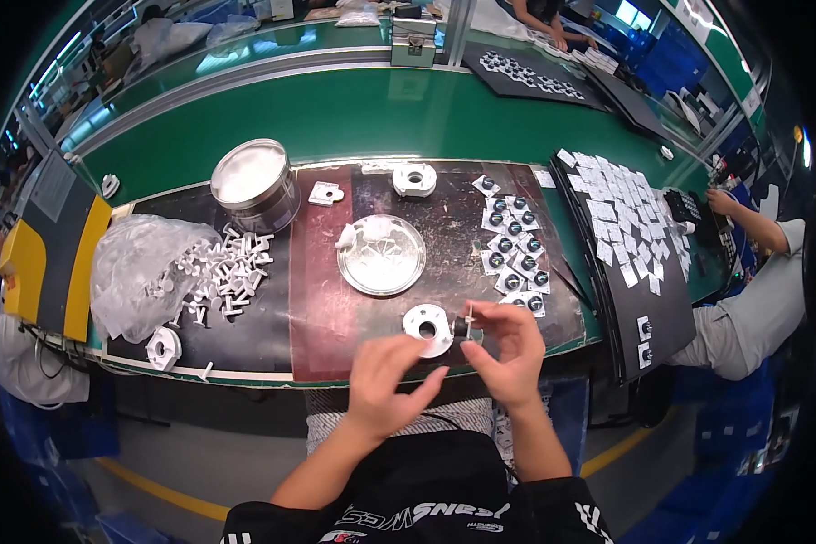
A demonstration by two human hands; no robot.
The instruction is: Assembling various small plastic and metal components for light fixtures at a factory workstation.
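Above the front edge of the mat, the right hand pinches a small black lens module edge-on; the left hand, thumb spread wide, appears empty, close beside a white ring-shaped fixture. Beyond lies a round metal dish.

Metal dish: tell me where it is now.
In the head view, the dish is near the middle, right of the tin and left of the black domes.
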